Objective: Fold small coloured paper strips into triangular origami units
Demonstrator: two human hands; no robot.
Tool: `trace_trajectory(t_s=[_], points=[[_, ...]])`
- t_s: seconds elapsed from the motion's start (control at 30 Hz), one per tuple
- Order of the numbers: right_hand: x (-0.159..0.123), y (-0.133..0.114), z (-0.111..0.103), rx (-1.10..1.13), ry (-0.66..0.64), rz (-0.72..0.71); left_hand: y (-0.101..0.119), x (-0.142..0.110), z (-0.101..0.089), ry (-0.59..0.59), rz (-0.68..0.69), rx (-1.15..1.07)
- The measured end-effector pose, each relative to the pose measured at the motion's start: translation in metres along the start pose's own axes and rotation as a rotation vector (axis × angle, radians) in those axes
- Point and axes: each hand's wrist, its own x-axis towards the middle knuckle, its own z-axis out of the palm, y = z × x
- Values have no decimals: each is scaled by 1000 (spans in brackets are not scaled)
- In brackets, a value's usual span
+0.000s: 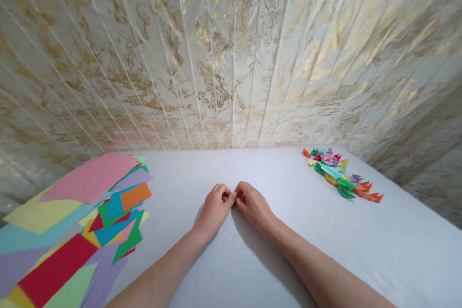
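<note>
At the middle of the white table, my left hand and my right hand meet with their fingertips pinched together. Between them shows a small bit of green paper, mostly covered by the fingers, so its shape is hidden. Both hands are closed on it, with thumbs and forefingers touching or nearly so. Both forearms reach in from the bottom edge.
Coloured paper sheets and smaller cut pieces lie in an overlapping pile on the left. Several small folded paper figures are grouped at the back right of the white table. A gold-patterned curtain hangs behind.
</note>
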Motion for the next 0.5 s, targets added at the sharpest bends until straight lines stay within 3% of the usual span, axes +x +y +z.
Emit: trace_trajectory(t_s=[0.5], points=[[1, 0, -1, 18, -14, 5, -2, 1, -1, 2, 2, -20]])
